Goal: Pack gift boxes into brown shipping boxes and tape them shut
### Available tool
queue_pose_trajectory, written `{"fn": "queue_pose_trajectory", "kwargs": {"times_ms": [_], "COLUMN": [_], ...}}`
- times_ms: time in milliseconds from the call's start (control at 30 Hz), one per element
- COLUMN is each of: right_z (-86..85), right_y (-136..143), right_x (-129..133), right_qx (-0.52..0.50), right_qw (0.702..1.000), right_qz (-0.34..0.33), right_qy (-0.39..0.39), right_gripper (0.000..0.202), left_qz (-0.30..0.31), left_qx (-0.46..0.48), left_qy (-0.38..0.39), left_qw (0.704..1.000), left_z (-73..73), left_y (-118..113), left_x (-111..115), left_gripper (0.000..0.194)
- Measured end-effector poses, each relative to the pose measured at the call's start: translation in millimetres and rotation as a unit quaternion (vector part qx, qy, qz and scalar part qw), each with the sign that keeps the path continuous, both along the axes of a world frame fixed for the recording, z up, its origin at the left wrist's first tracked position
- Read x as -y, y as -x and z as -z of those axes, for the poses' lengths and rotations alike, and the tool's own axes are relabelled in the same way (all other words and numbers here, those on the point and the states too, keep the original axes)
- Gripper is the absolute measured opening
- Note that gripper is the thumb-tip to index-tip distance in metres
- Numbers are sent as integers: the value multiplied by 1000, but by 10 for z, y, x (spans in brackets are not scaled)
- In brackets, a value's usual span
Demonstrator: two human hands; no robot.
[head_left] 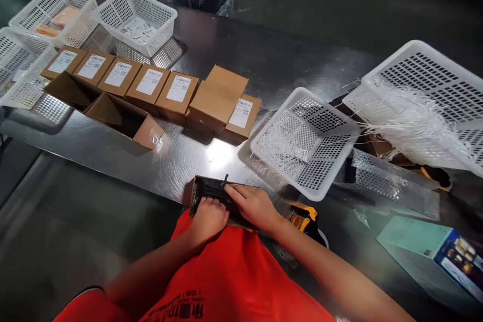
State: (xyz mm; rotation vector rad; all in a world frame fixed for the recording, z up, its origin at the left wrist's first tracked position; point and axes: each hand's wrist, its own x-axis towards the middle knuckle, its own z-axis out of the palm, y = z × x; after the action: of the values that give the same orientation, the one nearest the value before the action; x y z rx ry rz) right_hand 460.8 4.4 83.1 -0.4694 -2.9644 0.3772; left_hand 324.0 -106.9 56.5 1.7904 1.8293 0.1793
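Note:
A small open cardboard box (pixel 193 196) is held against my red shirt at the table's front edge. Inside lies something black (pixel 211 187), mostly covered by my hands. My left hand (pixel 210 217) reaches in over the near side, its fingers curled down; what they grip is hidden. From the right, my right hand (pixel 254 204) comes across the box, with thumb and finger closed at a thin black cord-like piece (pixel 225 180) that sticks up above the far rim.
Behind stands a row of labelled brown boxes (pixel 149 81), with open boxes (pixel 116 115) before it. White baskets stand left (pixel 166 32) and right (pixel 315 196); a fuller basket (pixel 415 48) holds white strands. An orange-and-black tape dispenser (pixel 305 216) and a teal box (pixel 415 236) are at right.

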Motion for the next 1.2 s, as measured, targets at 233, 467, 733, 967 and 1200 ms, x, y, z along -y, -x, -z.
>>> {"fn": "queue_pose_trajectory", "kwargs": {"times_ms": [233,467,733,967,1200], "right_z": [-124,-323,-410,-431,-550], "right_y": [-134,-183,-223,-209,-167], "right_x": [-34,74,-33,13,-73], "right_qx": [-103,-142,-178,-114,-70], "right_qw": [995,986,955,979,972], "right_qz": [1,5,108,159,225], "right_qy": [9,89,210,-55,26], "right_gripper": [26,55,41,39,46], "left_qz": [-147,-300,-323,-367,-418], "left_qx": [235,666,721,751,708], "left_qy": [14,17,89,126,66], "left_qw": [961,683,606,534,565], "left_z": [-86,-217,-355,-143,-316], "left_y": [118,187,214,216,107], "left_x": [19,6,-48,119,-8], "left_gripper": [29,75,62,57,63]}}
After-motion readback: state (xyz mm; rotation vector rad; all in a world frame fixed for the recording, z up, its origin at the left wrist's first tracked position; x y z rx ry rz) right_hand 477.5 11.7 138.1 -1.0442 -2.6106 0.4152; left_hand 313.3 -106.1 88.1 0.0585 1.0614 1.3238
